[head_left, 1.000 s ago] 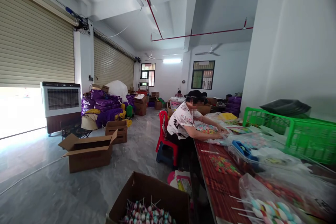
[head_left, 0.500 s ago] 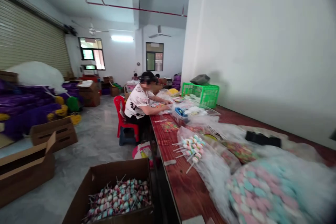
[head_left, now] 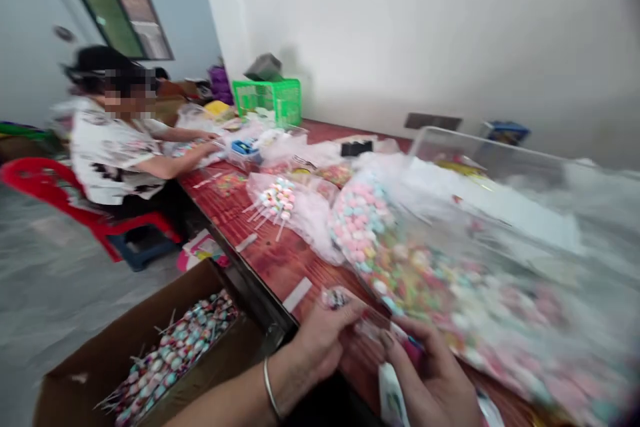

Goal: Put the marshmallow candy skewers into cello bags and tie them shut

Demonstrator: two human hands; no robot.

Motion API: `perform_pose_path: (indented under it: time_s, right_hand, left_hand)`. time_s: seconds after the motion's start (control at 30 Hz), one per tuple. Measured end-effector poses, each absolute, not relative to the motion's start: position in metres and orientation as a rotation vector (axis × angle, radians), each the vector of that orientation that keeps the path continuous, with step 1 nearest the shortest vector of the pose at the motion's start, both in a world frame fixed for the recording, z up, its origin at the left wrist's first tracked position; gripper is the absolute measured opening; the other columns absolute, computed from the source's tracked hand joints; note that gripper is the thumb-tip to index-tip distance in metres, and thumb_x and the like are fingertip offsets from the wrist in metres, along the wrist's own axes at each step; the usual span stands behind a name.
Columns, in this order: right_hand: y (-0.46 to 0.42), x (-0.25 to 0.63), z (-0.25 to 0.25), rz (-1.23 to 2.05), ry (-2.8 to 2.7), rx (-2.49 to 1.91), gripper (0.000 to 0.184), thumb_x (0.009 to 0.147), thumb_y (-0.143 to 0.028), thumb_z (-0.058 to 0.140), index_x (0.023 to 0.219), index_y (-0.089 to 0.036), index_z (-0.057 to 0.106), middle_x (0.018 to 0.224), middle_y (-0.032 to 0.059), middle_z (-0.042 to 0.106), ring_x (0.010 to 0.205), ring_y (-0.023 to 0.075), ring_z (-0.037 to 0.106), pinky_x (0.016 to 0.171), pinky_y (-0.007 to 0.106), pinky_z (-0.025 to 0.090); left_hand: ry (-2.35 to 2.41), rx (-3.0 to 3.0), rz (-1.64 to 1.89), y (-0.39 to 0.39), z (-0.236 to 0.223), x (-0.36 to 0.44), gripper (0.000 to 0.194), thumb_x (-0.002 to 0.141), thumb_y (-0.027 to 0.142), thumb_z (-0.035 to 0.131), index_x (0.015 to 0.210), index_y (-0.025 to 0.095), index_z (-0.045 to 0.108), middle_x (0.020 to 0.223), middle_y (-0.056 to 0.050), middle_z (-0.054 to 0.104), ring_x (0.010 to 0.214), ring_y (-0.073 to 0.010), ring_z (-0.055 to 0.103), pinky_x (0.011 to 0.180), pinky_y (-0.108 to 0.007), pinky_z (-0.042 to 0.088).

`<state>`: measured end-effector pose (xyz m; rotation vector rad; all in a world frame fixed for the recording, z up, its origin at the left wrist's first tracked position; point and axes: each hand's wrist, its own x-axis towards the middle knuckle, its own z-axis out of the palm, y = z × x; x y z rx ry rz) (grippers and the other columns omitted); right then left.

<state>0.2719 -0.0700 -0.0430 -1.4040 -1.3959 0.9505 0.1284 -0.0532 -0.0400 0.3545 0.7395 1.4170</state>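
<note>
My left hand (head_left: 320, 337), a bangle on its wrist, is closed near the table's front edge. A small clear plastic wrapper (head_left: 334, 297) with dark print shows at its fingers. Close by on the right, my right hand (head_left: 433, 373) is closed with thumb and fingers pinched on a clear plastic piece (head_left: 369, 328) between the hands. A white printed packet (head_left: 391, 395) shows beneath the right thumb. Blur hides the finer details. Beyond the hands, marshmallow lollipops (head_left: 279, 199) lie on a clear bag, beside a bag of pastel marshmallows (head_left: 357, 217).
Below left stands a cardboard box (head_left: 75, 367) with many wrapped lollipops. A co-worker (head_left: 117, 147) sits on a red chair (head_left: 45, 180) along the red-brown table (head_left: 270, 253). A green crate (head_left: 287, 103) and a clear bin (head_left: 500, 160) stand toward the wall.
My view has swung right and down, closer to the table. Both my hands have come into view at the bottom, holding clear plastic. The co-worker and box now appear farther left.
</note>
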Motion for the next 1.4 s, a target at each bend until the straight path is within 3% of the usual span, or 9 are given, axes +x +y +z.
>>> perform_pose_path:
  time_s: [0.17, 0.3, 0.4, 0.6, 0.77, 1.1, 1.27, 1.4]
  right_hand:
    - [-0.08, 0.271, -0.033, 0.633, -1.304, -1.382, 0.046, 0.079, -0.041, 0.069, 0.119, -0.021, 0.056, 0.099, 0.0066, 0.066, 0.085, 0.0206, 0.066, 0.077, 0.035, 0.055]
    - [-0.089, 0.268, -0.022, 0.318, -1.502, -1.339, 0.028, 0.085, -0.034, 0.065, 0.11, -0.022, 0.059, 0.108, 0.0078, 0.062, 0.102, 0.0236, 0.06, 0.092, 0.044, 0.048]
    - [-0.088, 0.264, -0.02, 0.194, -1.599, -1.28, 0.021, 0.087, -0.032, 0.063, 0.106, -0.023, 0.059, 0.11, 0.0081, 0.06, 0.109, 0.0246, 0.056, 0.095, 0.045, 0.046]
    - [-0.086, 0.259, -0.022, 0.252, -1.557, -1.314, 0.026, 0.088, -0.033, 0.061, 0.112, -0.024, 0.06, 0.113, 0.0089, 0.059, 0.11, 0.0259, 0.055, 0.093, 0.047, 0.046]
    - [-0.087, 0.257, -0.023, 0.466, -1.437, -1.36, 0.037, 0.087, -0.033, 0.061, 0.122, -0.023, 0.053, 0.109, 0.0084, 0.061, 0.098, 0.0236, 0.06, 0.092, 0.048, 0.046]
    - [-0.082, 0.257, -0.022, 0.407, -1.493, -1.348, 0.021, 0.087, -0.032, 0.062, 0.106, -0.024, 0.061, 0.112, 0.0078, 0.058, 0.108, 0.0244, 0.055, 0.094, 0.047, 0.045]
    - [-0.076, 0.258, -0.031, 0.539, -1.525, -1.335, 0.019, 0.087, -0.036, 0.061, 0.099, -0.023, 0.067, 0.112, 0.0084, 0.062, 0.104, 0.0245, 0.06, 0.09, 0.042, 0.049]
    - [-0.071, 0.258, -0.048, 0.58, -1.552, -1.317, 0.023, 0.09, -0.035, 0.057, 0.104, -0.022, 0.07, 0.108, 0.0071, 0.067, 0.097, 0.0222, 0.064, 0.086, 0.035, 0.052]
  left_hand:
    - [0.641, 0.273, 1.379, -0.044, -0.047, 0.123, 0.028, 0.067, 0.028, 0.083, 0.068, 0.013, 0.059, 0.06, 0.003, 0.054, 0.053, -0.0061, 0.047, 0.055, -0.019, 0.041]
    - [0.654, 0.229, 1.367, -0.043, -0.047, 0.124, 0.025, 0.068, 0.027, 0.083, 0.073, 0.013, 0.062, 0.061, 0.003, 0.055, 0.053, -0.0059, 0.049, 0.054, -0.019, 0.043]
    - [0.661, 0.236, 1.369, -0.044, -0.046, 0.125, 0.024, 0.068, 0.026, 0.083, 0.074, 0.013, 0.063, 0.063, 0.003, 0.056, 0.053, -0.0058, 0.049, 0.054, -0.018, 0.043]
    - [0.705, 0.325, 1.427, -0.046, -0.047, 0.121, 0.026, 0.066, 0.027, 0.084, 0.07, 0.013, 0.063, 0.064, 0.002, 0.056, 0.058, -0.0066, 0.049, 0.058, -0.018, 0.043]
    - [0.686, 0.331, 1.422, -0.047, -0.047, 0.118, 0.024, 0.069, 0.028, 0.082, 0.07, 0.013, 0.062, 0.062, 0.003, 0.056, 0.056, -0.0068, 0.049, 0.056, -0.018, 0.043]
    - [0.687, 0.307, 1.43, -0.043, -0.051, 0.116, 0.02, 0.071, 0.024, 0.08, 0.075, 0.015, 0.062, 0.065, 0.003, 0.056, 0.056, -0.0066, 0.05, 0.056, -0.018, 0.042]
    - [0.688, 0.375, 1.448, -0.045, -0.048, 0.116, 0.02, 0.072, 0.025, 0.08, 0.071, 0.013, 0.063, 0.064, 0.002, 0.056, 0.059, -0.0074, 0.049, 0.06, -0.02, 0.043]
    - [0.696, 0.356, 1.402, -0.051, -0.042, 0.119, 0.025, 0.068, 0.024, 0.082, 0.085, 0.013, 0.068, 0.071, 0.0, 0.06, 0.063, -0.0085, 0.052, 0.06, -0.02, 0.042]
